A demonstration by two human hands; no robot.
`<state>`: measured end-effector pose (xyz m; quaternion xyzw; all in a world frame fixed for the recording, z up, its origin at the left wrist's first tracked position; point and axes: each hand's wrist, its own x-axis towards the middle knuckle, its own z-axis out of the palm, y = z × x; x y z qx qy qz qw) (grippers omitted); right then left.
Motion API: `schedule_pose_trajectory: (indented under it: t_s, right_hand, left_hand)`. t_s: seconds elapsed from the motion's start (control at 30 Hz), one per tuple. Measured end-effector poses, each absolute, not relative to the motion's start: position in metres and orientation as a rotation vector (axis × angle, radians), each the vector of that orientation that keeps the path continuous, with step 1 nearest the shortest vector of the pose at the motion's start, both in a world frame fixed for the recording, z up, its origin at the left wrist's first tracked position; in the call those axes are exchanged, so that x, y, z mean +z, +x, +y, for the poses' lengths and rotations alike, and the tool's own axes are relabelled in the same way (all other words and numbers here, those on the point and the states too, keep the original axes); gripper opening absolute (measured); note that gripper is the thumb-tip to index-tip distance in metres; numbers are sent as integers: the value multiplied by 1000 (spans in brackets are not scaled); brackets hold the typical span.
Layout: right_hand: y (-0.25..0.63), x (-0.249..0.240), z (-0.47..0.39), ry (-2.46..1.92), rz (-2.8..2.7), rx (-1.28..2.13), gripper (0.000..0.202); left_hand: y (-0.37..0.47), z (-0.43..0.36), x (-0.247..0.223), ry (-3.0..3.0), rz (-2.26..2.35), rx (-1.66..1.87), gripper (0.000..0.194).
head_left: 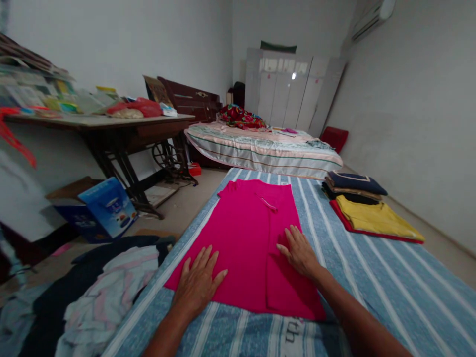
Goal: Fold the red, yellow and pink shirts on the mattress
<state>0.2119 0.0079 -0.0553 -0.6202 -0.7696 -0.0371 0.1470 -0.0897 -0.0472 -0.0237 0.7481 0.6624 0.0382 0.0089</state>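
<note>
A bright pink shirt (241, 238) lies spread on the blue and white striped sheet (334, 277). Its right side is folded inward, with the edge running down the front. Near the shirt's lower left, my left hand (199, 282) rests flat on the cloth, fingers apart. My right hand (299, 250) lies on the folded right part, its fingers also stretched out. Neither hand grips anything. A short sleeve shows at the upper left of the shirt, and a small pale strip marks the neck opening.
Folded clothes stand to the right: a dark stack (353, 186) and a yellow garment (375, 215) on a red one. Loose clothes (111, 287) are heaped at the left. Beyond are a blue box (109, 208), a sewing-machine table (130, 124) and another bed (267, 148).
</note>
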Motion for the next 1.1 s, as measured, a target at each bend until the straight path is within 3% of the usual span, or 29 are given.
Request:
schedule_pose_trajectory:
  t_s: [0.27, 0.8, 1.1]
  right_hand:
    - [229, -81, 26, -1933, -2217, -59, 74]
    - [218, -60, 5, -2050, -2170, 24, 64]
    - [209, -54, -26, -2087, -2194, 144, 68]
  left_hand:
    - [-90, -44, -24, 2313, 2086, 72, 60]
    - [-92, -43, -28, 2341, 2108, 63, 60]
    - [-91, -42, -27, 2333, 2090, 87, 59]
